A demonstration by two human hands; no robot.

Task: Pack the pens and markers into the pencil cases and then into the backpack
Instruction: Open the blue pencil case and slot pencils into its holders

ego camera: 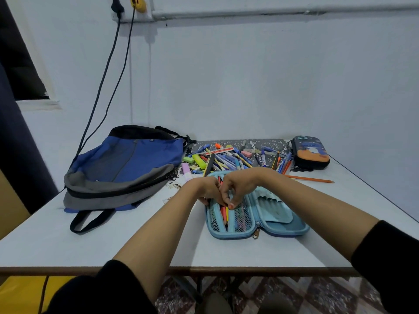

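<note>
Right hand (240, 186) curled tight, fingertips pinching the pencils (224, 213) in the mesh pocket of the open blue pencil case (285, 227). Left hand (204, 189) curled on its left rim (grip partly hidden). Loose pens (226, 156) heaped just behind, backpack (127, 164) lying to the left.

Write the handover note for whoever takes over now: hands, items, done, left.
Left hand grips the open blue pencil case at its mesh pocket; right hand pinches pencils in that pocket.
Pile of pens and markers behind it; dark pencil case far right, shut; backpack left.
Done: a few pencils in.
Left: the pile, loose orange pencil, both cases into backpack.
</note>
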